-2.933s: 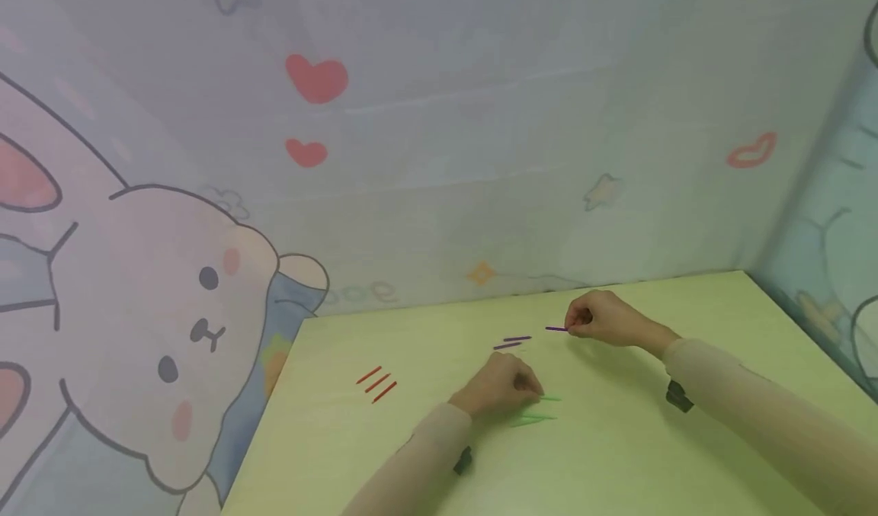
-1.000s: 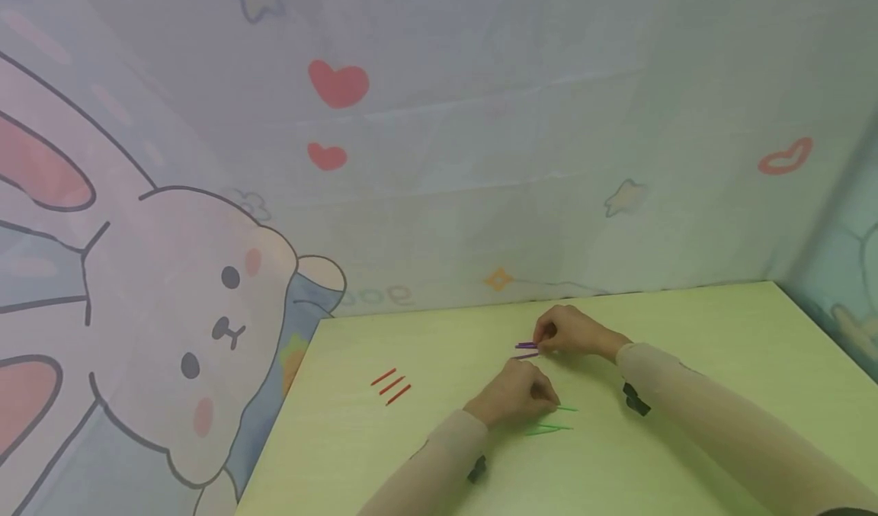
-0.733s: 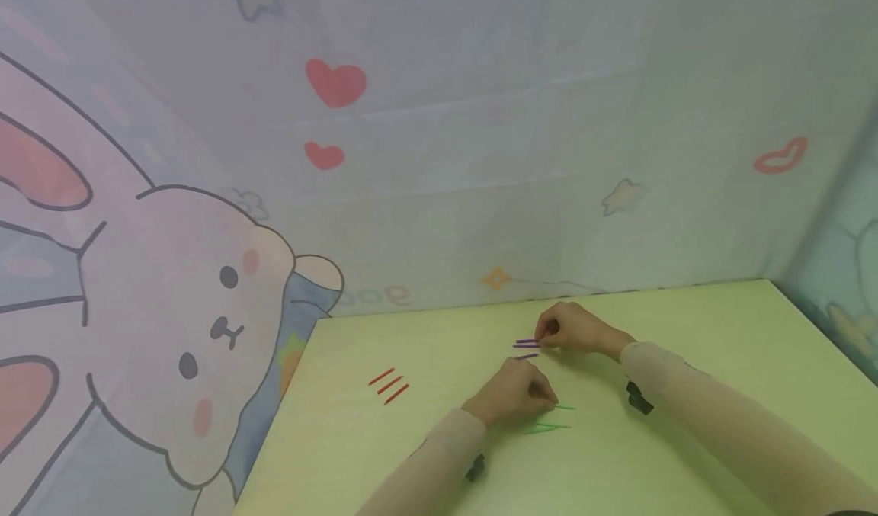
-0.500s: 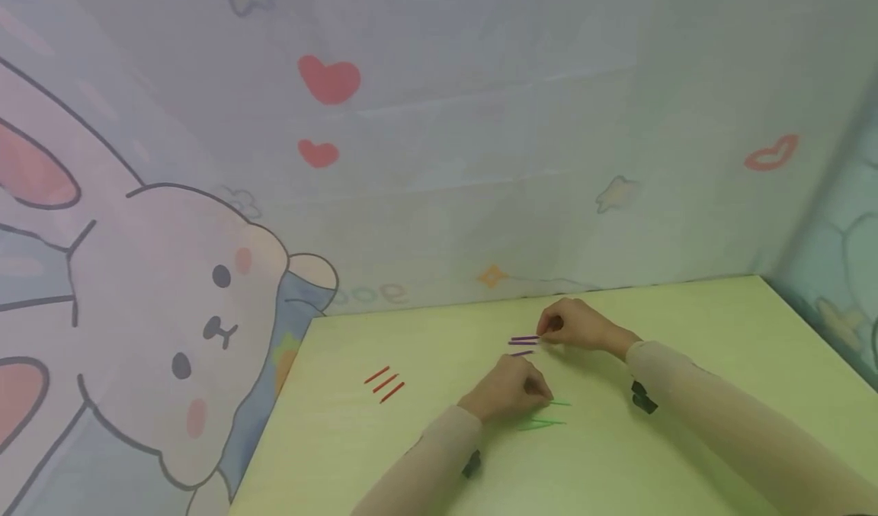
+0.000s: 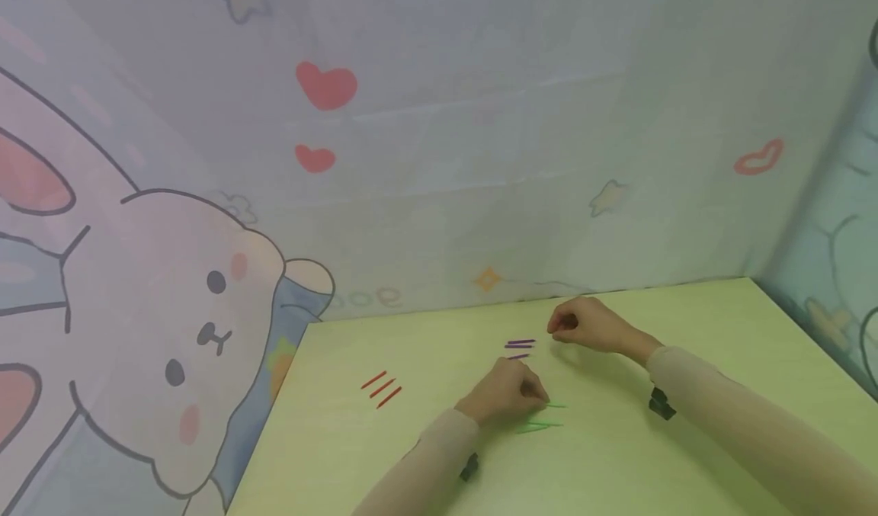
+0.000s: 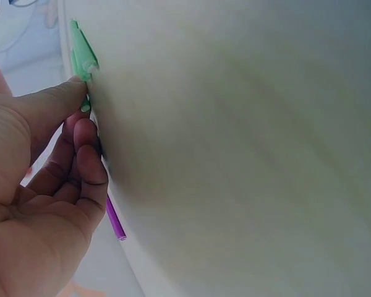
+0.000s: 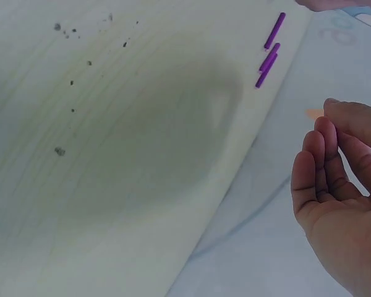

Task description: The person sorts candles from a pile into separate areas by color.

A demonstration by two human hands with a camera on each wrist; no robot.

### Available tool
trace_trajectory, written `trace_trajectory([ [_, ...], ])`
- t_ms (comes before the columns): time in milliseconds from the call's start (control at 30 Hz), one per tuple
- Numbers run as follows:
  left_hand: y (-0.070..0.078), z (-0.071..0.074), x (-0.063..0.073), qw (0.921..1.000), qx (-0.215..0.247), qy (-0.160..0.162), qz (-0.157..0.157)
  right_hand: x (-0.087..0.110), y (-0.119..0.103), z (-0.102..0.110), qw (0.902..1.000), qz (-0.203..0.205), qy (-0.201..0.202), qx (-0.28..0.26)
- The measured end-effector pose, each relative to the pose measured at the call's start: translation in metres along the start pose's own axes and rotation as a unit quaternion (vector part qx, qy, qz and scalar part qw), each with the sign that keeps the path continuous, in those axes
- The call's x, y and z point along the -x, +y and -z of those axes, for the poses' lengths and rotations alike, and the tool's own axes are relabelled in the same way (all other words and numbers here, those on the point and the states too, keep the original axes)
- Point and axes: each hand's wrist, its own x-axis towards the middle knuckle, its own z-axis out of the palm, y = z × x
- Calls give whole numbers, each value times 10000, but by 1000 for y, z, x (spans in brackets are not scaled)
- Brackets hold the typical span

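Note:
My left hand (image 5: 504, 394) pinches the end of a thin green stick (image 5: 558, 405) between thumb and fingertips, low over the table. Just in front of it, two more green sticks (image 5: 540, 427) lie close together. Beyond the left hand are three purple sticks (image 5: 520, 346), two side by side and one slightly nearer, partly behind the hand. They also show as purple sticks (image 7: 274, 31) in the right wrist view. To their right hovers my right hand (image 5: 595, 325), its fingers loosely bent and holding nothing. Three red sticks (image 5: 382, 389) lie slanted in a row on the left.
The pale yellow-green table (image 5: 658, 455) ends at the back against a printed cloth (image 5: 439, 219) with hearts and stars. A large rabbit print (image 5: 158, 302) covers the left side. Small black devices (image 5: 661, 403) sit under both wrists.
My right hand has carried a purple stick leftward to the other two, let it go and drawn back right. The left hand keeps its green stick in nearly the same place.

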Motion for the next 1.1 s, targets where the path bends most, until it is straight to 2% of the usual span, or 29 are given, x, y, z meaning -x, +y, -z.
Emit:
trace_trajectory([
  [233,-1,0,0,9999,105,15,-3,24,-19,10,9996,-3,-44,-270],
  [400,0,1,0,9999,146,31,1,45,-42,9,9979,199,-172,-589],
  [633,-1,-1,-1,9999,104,60,71,71,-74,-7,9934,828,-409,-674],
  [800,-2,-2,-1,9996,142,121,196,84,-89,-31,9903,976,-668,-727],
  [933,-1,-2,0,9996,170,129,179,92,-87,-52,9929,779,-548,-719],
  [1100,0,-3,0,9998,127,79,117,100,-78,-70,9975,187,-173,-655],
])
